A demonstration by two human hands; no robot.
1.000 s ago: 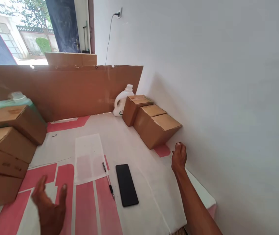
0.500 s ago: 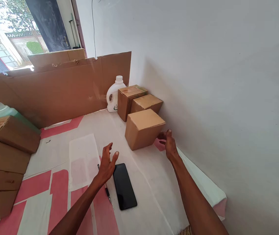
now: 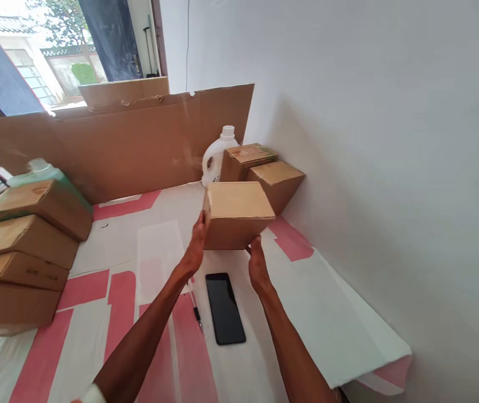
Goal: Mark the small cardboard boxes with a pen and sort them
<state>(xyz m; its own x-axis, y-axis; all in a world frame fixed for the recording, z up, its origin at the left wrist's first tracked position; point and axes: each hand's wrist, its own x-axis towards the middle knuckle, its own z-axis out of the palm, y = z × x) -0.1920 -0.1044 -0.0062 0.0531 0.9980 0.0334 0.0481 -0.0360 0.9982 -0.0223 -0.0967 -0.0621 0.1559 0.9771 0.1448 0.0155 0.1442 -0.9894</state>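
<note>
Between my two hands is a plain brown cardboard box [image 3: 239,215], its flat top facing up and its front toward me. My left hand [image 3: 196,243] presses against the box's left side. At the lower right corner, my right hand [image 3: 258,260] grips it, with the fingers partly hidden beneath. Whether the box's underside is off the table cannot be made out for certain. Below the hands lie a black smartphone [image 3: 226,309], screen up, and a pen [image 3: 197,312] to its left.
Two more cardboard boxes [image 3: 279,174] stand by the wall, beside a white jug [image 3: 218,157]. Several boxes [image 3: 29,240] are stacked at left before a green-tinted jug [image 3: 40,168]. A cardboard panel [image 3: 138,145] borders the far side. A red-and-white sheet [image 3: 155,347] covers the table.
Both hands have closed in on the box; the left was apart from it before. The box has turned and shifted left relative to the boxes behind. The view has swung left.
</note>
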